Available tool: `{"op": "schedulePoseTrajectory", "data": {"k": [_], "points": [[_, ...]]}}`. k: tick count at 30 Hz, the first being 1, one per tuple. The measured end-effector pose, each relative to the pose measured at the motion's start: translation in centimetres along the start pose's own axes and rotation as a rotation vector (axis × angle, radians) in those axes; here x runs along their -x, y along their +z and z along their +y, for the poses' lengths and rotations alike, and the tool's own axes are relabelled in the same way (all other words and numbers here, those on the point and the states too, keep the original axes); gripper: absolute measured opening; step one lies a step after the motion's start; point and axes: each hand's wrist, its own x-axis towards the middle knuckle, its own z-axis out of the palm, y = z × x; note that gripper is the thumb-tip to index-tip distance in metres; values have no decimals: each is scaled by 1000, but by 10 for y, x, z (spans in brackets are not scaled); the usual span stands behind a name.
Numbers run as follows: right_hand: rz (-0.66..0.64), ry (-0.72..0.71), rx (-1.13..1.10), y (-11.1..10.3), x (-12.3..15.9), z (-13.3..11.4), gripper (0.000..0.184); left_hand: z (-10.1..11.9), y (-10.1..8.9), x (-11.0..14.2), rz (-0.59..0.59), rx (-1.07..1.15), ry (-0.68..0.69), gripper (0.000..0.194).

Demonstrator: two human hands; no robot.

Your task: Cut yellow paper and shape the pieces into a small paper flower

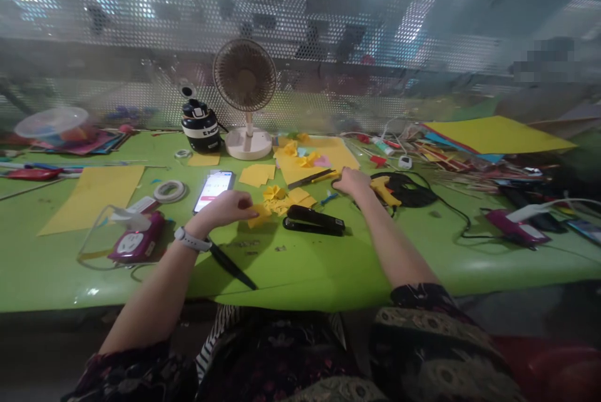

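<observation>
My left hand (228, 209) pinches a small yellow paper piece (258, 216) above the table, left of the black stapler (314, 220). My right hand (353, 183) is closed over the handle end of yellow-and-black scissors (312, 178), whose dark blades point left. Its fingers are partly hidden. Folded yellow paper pieces (276, 200) lie in a small pile between my hands. Behind them rests a stack of yellow paper squares (256, 174). Just right of my right hand is a yellow glue gun (385, 191).
A lit phone (215, 191) and tape roll (169, 191) lie near my left hand. A fan (248, 142) and bottle (201, 128) stand behind. Purple power sockets (138, 239) with cables sit left and right. A long dark tool (232, 266) lies near the front edge. Paper sheets (498, 133) are piled right.
</observation>
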Motion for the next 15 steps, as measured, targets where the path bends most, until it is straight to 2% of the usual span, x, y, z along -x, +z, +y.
{"op": "schedulePoseTrajectory", "data": {"k": [6,12,15], "points": [[-5,56,-19,2,-5,9,58,4,9,-2,81,373,-98,34],[-2,104,-53,2,-9,18,59,-4,18,-8,111,556,-61,37],[22,117,-50,0,-11,25,57,-1,19,-8,121,628,-47,38]]}}
